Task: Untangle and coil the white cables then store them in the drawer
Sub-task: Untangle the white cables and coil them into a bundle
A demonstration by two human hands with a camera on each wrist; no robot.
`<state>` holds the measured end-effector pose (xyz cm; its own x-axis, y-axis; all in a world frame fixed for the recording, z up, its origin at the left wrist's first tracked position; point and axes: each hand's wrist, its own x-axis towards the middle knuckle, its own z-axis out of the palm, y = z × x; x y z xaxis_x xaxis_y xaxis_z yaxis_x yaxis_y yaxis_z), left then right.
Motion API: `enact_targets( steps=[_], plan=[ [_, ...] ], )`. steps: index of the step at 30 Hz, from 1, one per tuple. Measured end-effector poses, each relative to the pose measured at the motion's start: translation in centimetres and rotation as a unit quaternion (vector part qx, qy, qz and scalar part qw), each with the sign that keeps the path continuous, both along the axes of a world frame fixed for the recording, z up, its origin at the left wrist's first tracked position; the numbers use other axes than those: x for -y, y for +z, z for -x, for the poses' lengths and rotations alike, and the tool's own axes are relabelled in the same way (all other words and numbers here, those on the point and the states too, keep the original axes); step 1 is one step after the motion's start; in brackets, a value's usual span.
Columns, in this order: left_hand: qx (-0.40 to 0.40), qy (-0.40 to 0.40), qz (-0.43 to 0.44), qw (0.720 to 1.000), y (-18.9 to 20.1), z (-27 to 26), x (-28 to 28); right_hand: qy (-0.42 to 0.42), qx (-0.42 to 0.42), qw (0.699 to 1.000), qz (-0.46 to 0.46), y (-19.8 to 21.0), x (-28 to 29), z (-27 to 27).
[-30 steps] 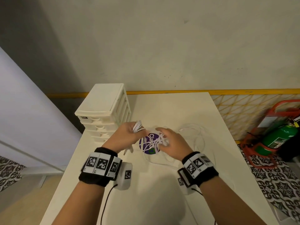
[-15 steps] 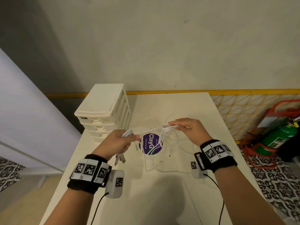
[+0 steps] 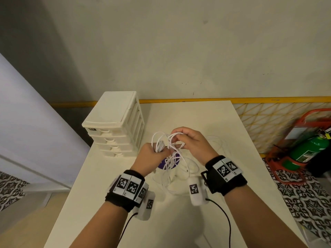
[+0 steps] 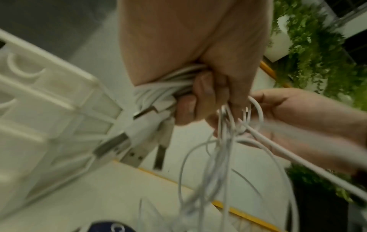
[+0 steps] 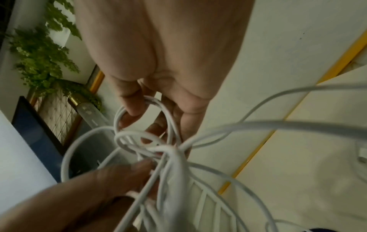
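Note:
Both hands are raised above the white table (image 3: 179,221) with a tangle of white cables (image 3: 171,159) between them. My left hand (image 3: 154,154) grips a bundle of cable loops (image 4: 164,87) in its fist, with several USB plugs (image 4: 139,138) sticking out below. My right hand (image 3: 188,142) pinches a cable loop (image 5: 151,102) between thumb and fingers, close against the left hand. Loose strands hang from the hands down to the table and trail off to the right. The white drawer unit (image 3: 116,126) stands at the table's back left, all drawers closed.
A purple round sticker (image 3: 165,164) lies on the table under the cables. A yellow-trimmed wall runs behind the table. On the floor to the right stands a green fire extinguisher (image 3: 309,149) in a red stand. Black leads run from my wrist cameras.
My right hand swung out to the right with a strand, then came back in against the left hand. Both hands rose, and more loops now stand above the left fist.

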<state>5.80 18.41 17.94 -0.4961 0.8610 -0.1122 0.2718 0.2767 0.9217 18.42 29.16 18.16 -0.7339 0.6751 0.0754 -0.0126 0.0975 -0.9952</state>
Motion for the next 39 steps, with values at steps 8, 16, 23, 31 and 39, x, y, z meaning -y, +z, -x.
enact_targets(
  steps=[8, 16, 23, 31, 39],
  plan=[
    [-0.025, 0.153, 0.003, 0.988, 1.3, 2.1, 0.1, -0.107, 0.031, 0.993, -0.044, 0.1, -1.1, -1.3],
    [-0.351, 0.242, 0.011, 0.904, 2.0, 7.3, 1.3, -0.02, 0.363, 0.899, -0.246, -0.7, -3.4, -4.3],
    [-0.385, 0.215, 0.07, 0.895, 2.2, 7.2, 1.3, -0.032, 0.488, 0.818, -0.303, -1.6, -3.8, -3.9],
    [-0.053, 0.165, -0.007, 0.985, 2.7, 4.5, -0.1, 0.036, 0.148, 0.985, -0.087, -0.1, -1.7, -1.9],
    [0.017, 0.114, -0.116, 0.986, 3.6, 2.0, -0.9, 0.126, 0.219, 0.956, -0.15, -0.7, -0.1, 1.3]
  ],
)
